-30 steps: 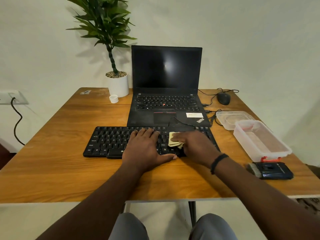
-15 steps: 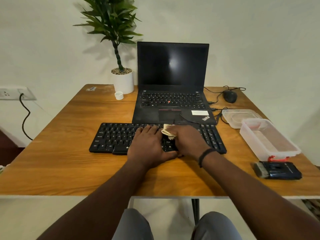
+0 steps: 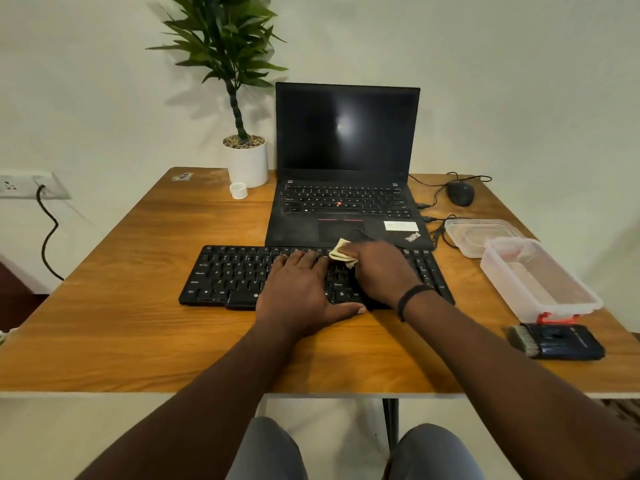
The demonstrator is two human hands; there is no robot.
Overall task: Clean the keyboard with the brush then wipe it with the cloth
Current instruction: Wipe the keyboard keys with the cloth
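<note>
The black keyboard [image 3: 239,277] lay across the middle of the frame on the wooden desk [image 3: 138,327], its centre and right keys hidden under both hands. The left hand [image 3: 298,289] rested flat on it, fingers straight. The right hand [image 3: 379,271] pressed a pale yellow cloth [image 3: 341,253] onto the top row; only a corner showed, and whether the fingers curled round it could not be made out. The brush [image 3: 556,341] sat at lower right, beside a clear plastic container [image 3: 540,282].

The right hand [image 3: 381,271] carries the cloth [image 3: 343,253] from the keyboard's [image 3: 235,275] middle rows up to its far edge, beside the laptop. The cloth now pokes out nearer the left hand's [image 3: 301,289] fingertips.
</note>
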